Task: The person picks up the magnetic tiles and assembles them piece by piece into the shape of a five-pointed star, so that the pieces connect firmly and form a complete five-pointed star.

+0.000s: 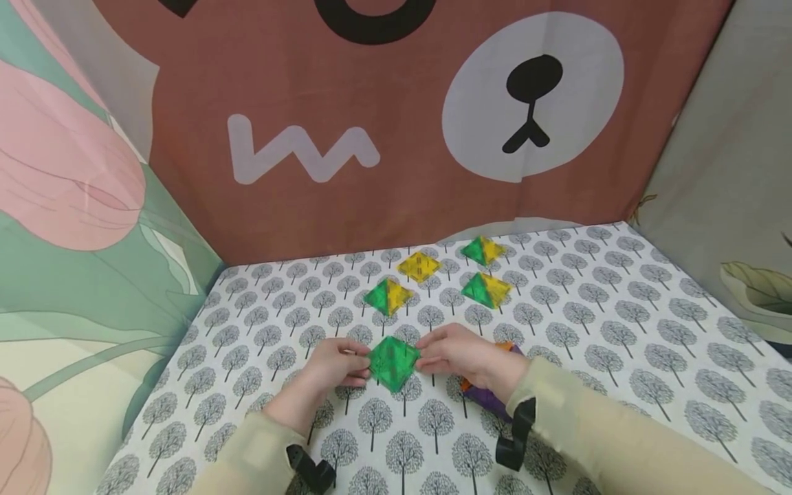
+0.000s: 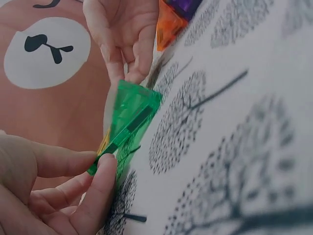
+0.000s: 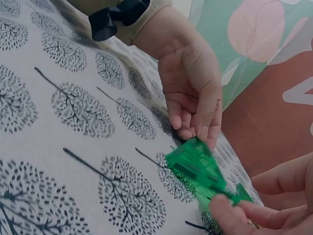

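Green translucent piece (image 1: 394,364), one: on tree-print cloth (image 1: 374,419), between the fingers, left hand (image 1: 334,364) pinching its left corner, right hand (image 1: 456,354) its right; both equally near, grips narrow (a diamond from above, no long axis plain). Orange-and-purple piece (image 1: 485,399): right, partly hidden by the right hand. Far: yellow piece (image 1: 419,267), left green-and-yellow piece (image 1: 388,297), right green-and-yellow pair (image 1: 486,290). Containers: none seen.

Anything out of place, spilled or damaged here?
Nothing stands out. The left hand and right hand hold the green diamond at opposite corners, and four others lie behind it on the cloth, no visible damage. The orange piece and purple piece are partly hidden by the right arm, so I can't judge those.
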The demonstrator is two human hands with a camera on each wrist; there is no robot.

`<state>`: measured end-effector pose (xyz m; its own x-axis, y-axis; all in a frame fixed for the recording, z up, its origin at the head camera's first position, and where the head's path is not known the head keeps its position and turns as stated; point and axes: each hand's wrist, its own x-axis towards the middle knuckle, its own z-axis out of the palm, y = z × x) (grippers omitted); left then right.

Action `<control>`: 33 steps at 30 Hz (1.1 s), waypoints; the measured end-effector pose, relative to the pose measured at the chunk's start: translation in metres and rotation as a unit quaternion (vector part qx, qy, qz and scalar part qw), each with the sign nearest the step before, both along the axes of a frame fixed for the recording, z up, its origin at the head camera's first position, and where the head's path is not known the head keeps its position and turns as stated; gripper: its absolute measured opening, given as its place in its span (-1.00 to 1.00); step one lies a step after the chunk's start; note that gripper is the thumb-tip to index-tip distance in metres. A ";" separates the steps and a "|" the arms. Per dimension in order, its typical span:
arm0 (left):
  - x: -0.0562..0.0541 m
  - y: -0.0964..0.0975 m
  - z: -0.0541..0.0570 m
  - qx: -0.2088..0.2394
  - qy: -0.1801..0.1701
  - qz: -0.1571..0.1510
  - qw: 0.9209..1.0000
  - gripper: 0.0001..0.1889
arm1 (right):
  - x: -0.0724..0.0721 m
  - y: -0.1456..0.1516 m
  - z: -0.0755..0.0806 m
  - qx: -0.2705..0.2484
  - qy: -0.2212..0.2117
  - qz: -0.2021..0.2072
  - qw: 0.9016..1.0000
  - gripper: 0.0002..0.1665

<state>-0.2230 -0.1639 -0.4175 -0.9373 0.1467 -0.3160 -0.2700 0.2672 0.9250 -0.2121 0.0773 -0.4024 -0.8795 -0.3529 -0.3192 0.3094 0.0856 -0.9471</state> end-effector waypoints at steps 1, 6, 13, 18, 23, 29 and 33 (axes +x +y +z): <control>0.000 0.001 0.001 0.005 0.000 0.001 1.000 -0.79 | 0.000 0.000 0.000 -0.001 0.004 0.001 1.000 -0.59; 0.003 0.007 0.005 0.015 0.003 0.005 1.000 -0.79 | -0.002 0.001 0.001 0.002 0.010 -0.008 1.000 -0.66; 0.003 0.017 0.014 0.017 0.013 -0.003 1.000 -0.77 | 0.000 0.008 0.003 0.026 0.013 -0.017 0.999 -0.70; 0.001 0.027 0.022 0.033 0.013 -0.019 0.999 -0.76 | 0.002 0.024 0.010 0.032 0.024 -0.027 0.999 -0.62; -0.003 0.044 0.030 0.056 0.021 -0.040 0.997 -0.76 | 0.001 0.047 0.021 0.038 0.035 -0.039 0.998 -0.62; -0.013 0.078 0.036 0.085 0.013 -0.068 0.994 -0.79 | 0.002 0.086 0.030 0.035 0.055 -0.038 0.997 -0.63; -0.020 0.101 0.037 0.096 0.011 -0.077 0.992 -0.81 | 0.002 0.112 0.031 0.045 0.064 -0.045 0.996 -0.65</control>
